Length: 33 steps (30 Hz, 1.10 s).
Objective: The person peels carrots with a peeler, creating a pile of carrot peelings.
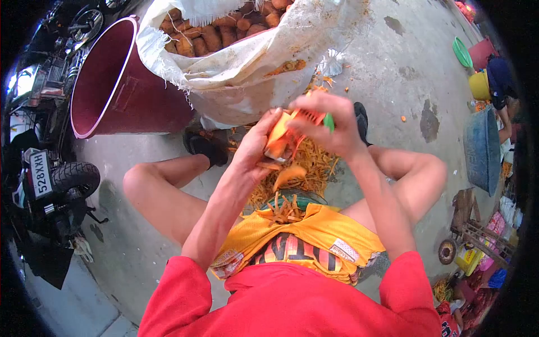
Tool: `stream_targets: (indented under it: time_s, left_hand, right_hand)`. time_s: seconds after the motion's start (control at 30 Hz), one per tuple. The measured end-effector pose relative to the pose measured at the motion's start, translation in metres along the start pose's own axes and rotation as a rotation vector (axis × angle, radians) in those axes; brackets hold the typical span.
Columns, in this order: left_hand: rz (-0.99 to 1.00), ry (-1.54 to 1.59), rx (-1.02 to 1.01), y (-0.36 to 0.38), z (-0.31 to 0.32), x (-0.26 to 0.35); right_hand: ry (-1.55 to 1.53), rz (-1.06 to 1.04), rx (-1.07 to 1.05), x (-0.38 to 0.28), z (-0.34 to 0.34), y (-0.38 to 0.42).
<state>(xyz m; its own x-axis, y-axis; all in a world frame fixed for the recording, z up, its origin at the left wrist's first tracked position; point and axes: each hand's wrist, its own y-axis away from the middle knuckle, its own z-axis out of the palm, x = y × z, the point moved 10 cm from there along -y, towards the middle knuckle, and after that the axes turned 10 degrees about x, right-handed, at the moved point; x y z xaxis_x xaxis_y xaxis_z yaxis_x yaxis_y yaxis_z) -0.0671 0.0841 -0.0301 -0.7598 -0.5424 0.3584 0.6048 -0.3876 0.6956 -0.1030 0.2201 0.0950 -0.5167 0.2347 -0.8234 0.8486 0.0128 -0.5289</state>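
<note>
My left hand [259, 139] is closed around a peeled-looking orange carrot [277, 135], held in front of me above my lap. Against it, my right hand [331, 121] grips a peeler [306, 116] with an orange-red slotted part and a green end; motion blurs this hand. A curled strip of peel [289, 175] hangs just under the hands. Below lies a heap of carrot peels [314, 165] on the floor between my legs, and more peels [285, 210] rest by the front of my shorts.
A white sack [252, 84] full of carrots [210, 39] stands ahead, beside a large maroon tub [132, 92]. Parked motorcycles [70, 177] line the left. At right are a blue-grey basin [482, 151], another person's arm [505, 123] and a small wheeled cart [477, 236].
</note>
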Motion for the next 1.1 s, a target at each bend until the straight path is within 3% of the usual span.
stream_targets:
  time_s: [0.03,0.07,0.17,0.23,0.3,0.37,0.43,0.47,0.5,0.57,0.6,0.7,0.73,0.77,0.83,0.9,0.97,1.03,1.1]
  left_hand:
    - [0.078,-0.040,0.029,0.003,-0.002,0.005]
    - [0.125,-0.112,0.039,0.004,-0.003,0.009]
    - [0.027,0.045,-0.121,0.004,0.006,0.002]
    - [0.058,-0.015,-0.027,0.009,0.011,0.006]
    - [0.036,0.008,0.142,0.014,0.010,0.006]
    - [0.015,-0.003,0.128,0.006,-0.009,-0.002]
    - [0.068,-0.070,-0.017,-0.005,-0.013,0.004]
    - [-0.004,0.012,-0.121,0.002,0.002,0.005]
    - [0.000,0.007,-0.127,0.004,0.010,0.008]
    - [-0.009,0.024,0.115,0.011,0.011,0.006]
    - [-0.003,0.023,0.113,0.012,0.018,0.008]
    - [-0.036,0.069,0.208,0.013,-0.003,-0.003]
    - [-0.033,0.092,0.042,0.003,-0.007,-0.005]
    - [-0.026,0.115,-0.132,0.007,0.014,0.001]
    - [0.007,0.105,-0.056,0.009,0.018,0.001]
    - [0.032,0.003,0.185,0.011,0.007,0.002]
    - [0.020,0.007,0.115,0.010,0.007,0.001]
    - [-0.014,0.010,0.059,0.012,-0.002,-0.008]
    - [-0.069,0.117,-0.112,0.010,0.012,-0.009]
  right_hand:
    - [0.022,-0.042,0.002,0.003,-0.002,-0.005]
    - [-0.088,0.147,0.182,0.030,-0.019,-0.011]
    - [0.050,0.161,0.245,0.046,-0.049,-0.016]
    - [-0.028,0.142,0.213,0.009,-0.027,-0.006]
    - [0.101,-0.156,-0.129,-0.034,0.014,0.002]
    - [0.028,-0.192,-0.039,-0.016,0.004,-0.006]
    - [0.128,0.250,0.204,0.046,-0.037,-0.017]
    - [0.106,0.261,0.237,0.046,-0.041,-0.023]
    - [0.106,0.254,0.242,0.041,-0.040,-0.020]
    - [-0.004,0.075,0.071,-0.005,-0.009,-0.005]
    - [-0.016,-0.048,-0.069,-0.030,0.009,-0.003]
    - [0.020,-0.053,0.067,-0.003,-0.012,-0.013]
    - [0.089,0.190,0.166,0.040,-0.030,-0.013]
    - [0.092,0.191,0.168,0.039,-0.032,-0.012]
    - [-0.120,0.292,0.232,0.043,-0.038,-0.010]
    - [-0.029,0.192,0.185,0.011,-0.024,-0.004]
    - [0.031,-0.080,-0.066,-0.028,0.003,-0.003]
    - [-0.027,-0.022,0.057,0.010,-0.015,-0.009]
    - [0.138,0.203,0.253,0.046,-0.053,-0.022]
